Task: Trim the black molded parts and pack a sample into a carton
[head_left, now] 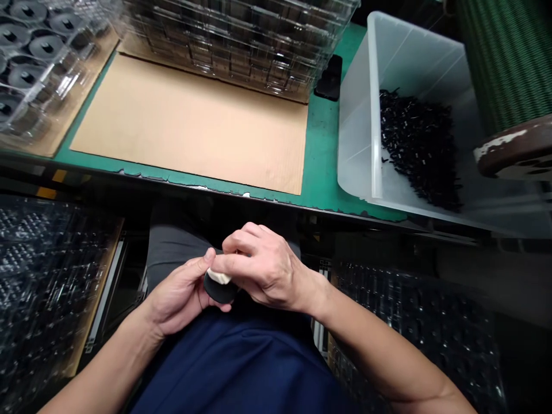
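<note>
Left hand: your left hand [181, 296] cups a small black round part [219, 290] over your lap, thumb laid along its top edge and fingers curled beneath it.
Right hand: your right hand [263, 267] is curled over the same part, fingertips pinching a small cream-coloured piece [219, 276] against its upper face.
Black round part: it sits between both hands, below the near edge of the desk [321, 167] and well apart from anything on it.
Step in hand: by the look of it, you are seating or pressing the cream piece onto the black part; whether it is fully home cannot be told, since your fingers hide the joint.
Next move: it likely calls for firm, even thumb pressure while the left hand keeps the part from turning.
Cardboard sheet: a bare brown cardboard sheet [194, 123] lies on the desk straight ahead of the part.
Clear bin: a clear bin [366, 103] holding small black pieces [418, 146] stands to the right of the cardboard.
Trays: clear blister trays [241, 40] are stacked behind the cardboard, and more trays with round black parts [30, 63] sit to its left.
</note>
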Motion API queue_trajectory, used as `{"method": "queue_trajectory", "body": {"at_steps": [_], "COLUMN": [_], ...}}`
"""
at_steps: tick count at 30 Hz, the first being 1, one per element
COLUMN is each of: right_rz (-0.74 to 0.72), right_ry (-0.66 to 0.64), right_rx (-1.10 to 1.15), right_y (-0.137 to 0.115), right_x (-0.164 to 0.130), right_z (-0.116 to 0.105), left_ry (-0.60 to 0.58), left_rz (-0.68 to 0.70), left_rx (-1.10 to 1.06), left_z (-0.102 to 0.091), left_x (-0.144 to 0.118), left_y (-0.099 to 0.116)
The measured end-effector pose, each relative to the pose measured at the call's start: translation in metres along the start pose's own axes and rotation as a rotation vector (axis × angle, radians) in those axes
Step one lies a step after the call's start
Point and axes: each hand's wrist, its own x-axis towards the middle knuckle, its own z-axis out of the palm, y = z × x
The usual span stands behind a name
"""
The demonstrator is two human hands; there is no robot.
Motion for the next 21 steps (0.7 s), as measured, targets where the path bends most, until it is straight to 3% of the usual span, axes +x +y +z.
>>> {"method": "queue_trajectory", "body": {"at_steps": [2,4,7,9,10,12,17,21], "right_rz": [-0.074,0.016,0.465,0.717,0.768,0.746,0.577,0.547], "right_ry": [-0.008,0.078,0.204,0.180,0.158,0.183,0.290,0.267], "right_rx": [-0.010,-0.015,0.156,0.391,0.490,0.549,0.198,0.344], "right_y": [0.002,0.001,-0.006,-0.014,-0.018,-0.023,-0.021,-0.018], "right_x": [0.001,0.001,0.003,0.005,0.006,0.009,0.008,0.006], "right_z": [-0.001,0.002,0.008,0.011,0.012,0.012,0.011,0.010], "left_ry": [-0.013,-0.001,0.074,0.122,0.139,0.161,0.194,0.192], "left_rz": [0.004,0.107,0.370,0.496,0.541,0.612,0.662,0.660], "left_rx": [-0.039,-0.081,-0.070,0.005,0.041,0.084,0.104,0.113], "left_z": [0.001,0.001,0.004,0.007,0.009,0.012,0.013,0.009], "left_x": [0.000,0.001,0.003,0.004,0.005,0.004,0.000,0.000], "left_y": [-0.001,0.001,0.006,0.009,0.009,0.010,0.012,0.011]}}
